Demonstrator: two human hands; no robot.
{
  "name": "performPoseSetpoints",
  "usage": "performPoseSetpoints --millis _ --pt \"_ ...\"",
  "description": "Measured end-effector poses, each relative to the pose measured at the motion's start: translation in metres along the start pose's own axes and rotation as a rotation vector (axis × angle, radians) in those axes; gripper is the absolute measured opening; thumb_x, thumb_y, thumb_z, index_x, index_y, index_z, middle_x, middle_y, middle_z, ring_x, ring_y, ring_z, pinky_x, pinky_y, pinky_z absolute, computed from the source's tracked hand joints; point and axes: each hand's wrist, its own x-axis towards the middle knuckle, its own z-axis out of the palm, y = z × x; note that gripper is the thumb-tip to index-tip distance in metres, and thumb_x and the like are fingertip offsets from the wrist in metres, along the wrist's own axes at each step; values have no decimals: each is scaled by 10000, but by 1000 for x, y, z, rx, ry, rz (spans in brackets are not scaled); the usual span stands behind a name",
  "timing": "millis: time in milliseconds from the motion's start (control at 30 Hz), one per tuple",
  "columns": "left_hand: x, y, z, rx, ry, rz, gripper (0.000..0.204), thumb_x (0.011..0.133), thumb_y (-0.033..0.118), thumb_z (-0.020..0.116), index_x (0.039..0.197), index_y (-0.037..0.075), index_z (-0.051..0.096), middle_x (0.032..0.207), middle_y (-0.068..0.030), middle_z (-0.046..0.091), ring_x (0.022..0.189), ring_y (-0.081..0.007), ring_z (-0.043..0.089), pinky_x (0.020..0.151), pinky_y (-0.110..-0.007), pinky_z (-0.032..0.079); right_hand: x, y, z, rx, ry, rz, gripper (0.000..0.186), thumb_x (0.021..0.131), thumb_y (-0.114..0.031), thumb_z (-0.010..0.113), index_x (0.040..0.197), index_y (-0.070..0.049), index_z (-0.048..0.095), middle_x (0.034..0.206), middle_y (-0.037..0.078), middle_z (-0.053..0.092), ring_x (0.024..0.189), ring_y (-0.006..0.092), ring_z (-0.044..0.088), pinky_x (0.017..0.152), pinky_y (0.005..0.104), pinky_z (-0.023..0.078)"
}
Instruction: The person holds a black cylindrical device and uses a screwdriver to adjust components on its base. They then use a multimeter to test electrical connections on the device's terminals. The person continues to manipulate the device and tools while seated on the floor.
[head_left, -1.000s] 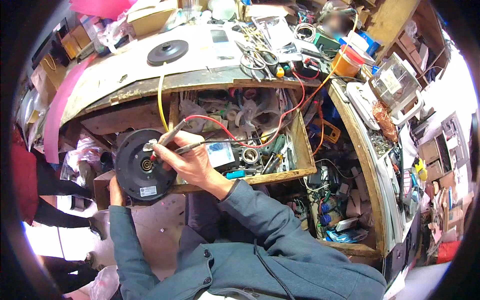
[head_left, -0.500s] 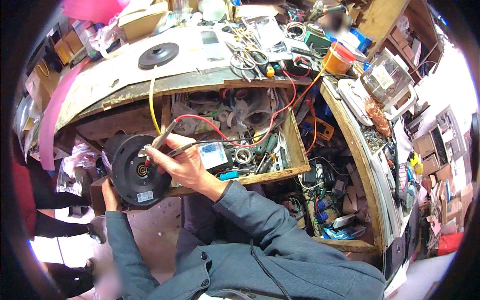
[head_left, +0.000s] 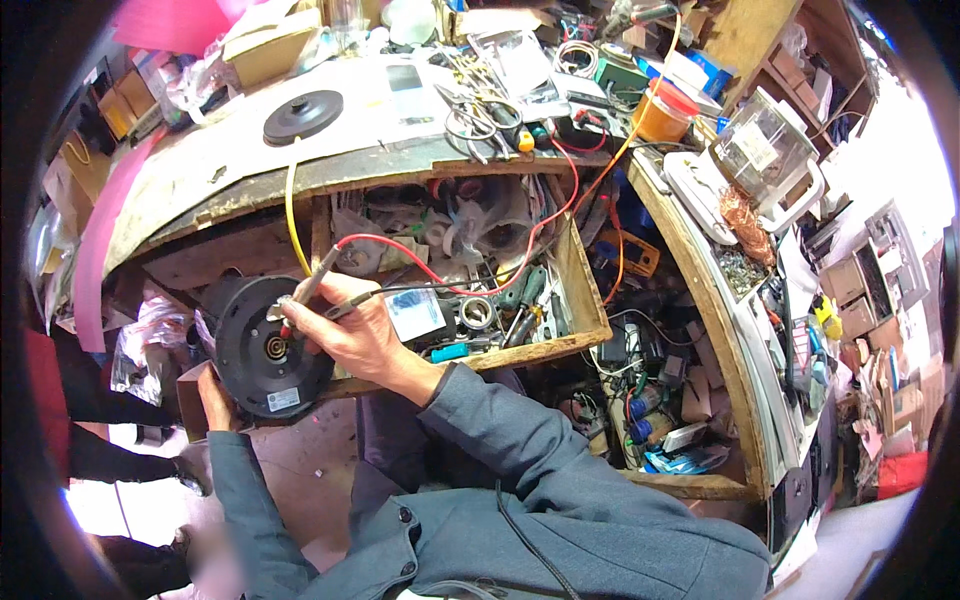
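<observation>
My left hand (head_left: 216, 402) grips a round black kettle base (head_left: 262, 378) at its lower left edge, and its fingers are mostly hidden behind it. The base is tilted toward me, with a ringed connector in the middle and a pale label low on its face. My right hand (head_left: 358, 335) is closed on a pair of test probes (head_left: 318, 275), one with a red lead (head_left: 400, 247), the other with a black lead (head_left: 430, 283). The probe ends are at the connector; whether they touch its rings I cannot tell. A yellow cable (head_left: 291, 215) hangs over the bench edge behind them.
Below my work an open wooden drawer (head_left: 520, 357) holds tools, tape rolls and bags. On the bench (head_left: 215, 205) lie a black round disc (head_left: 303, 117) and several pliers (head_left: 480, 120). A yellow multimeter (head_left: 630, 253) sits in shadow, right of the drawer. Another person's dark-clothed legs (head_left: 110, 390) stand at left.
The whole scene has shifted slightly left in view. Both hands keep their hold, and the probes stay at the middle of the kettle base.
</observation>
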Motion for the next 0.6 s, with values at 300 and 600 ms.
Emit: performPoseSetpoints --millis 300,600 --pt "13 -38 -26 147 -25 30 385 1088 284 482 1152 -22 708 1148 -105 753 1036 -170 668 906 -366 537 2 3 3 29 6 -26 112 1002 -93 734 951 3 704 789 64 706 641 106 656 531 289 514" --pt "-29 41 25 141 17 -3 163 907 53 700 1057 -6 722 947 -79 757 855 -189 710 758 -347 568 -5 4 1 3 60 -18 67 1010 -62 739 1028 -1 721 832 44 743 643 73 651 539 238 535"
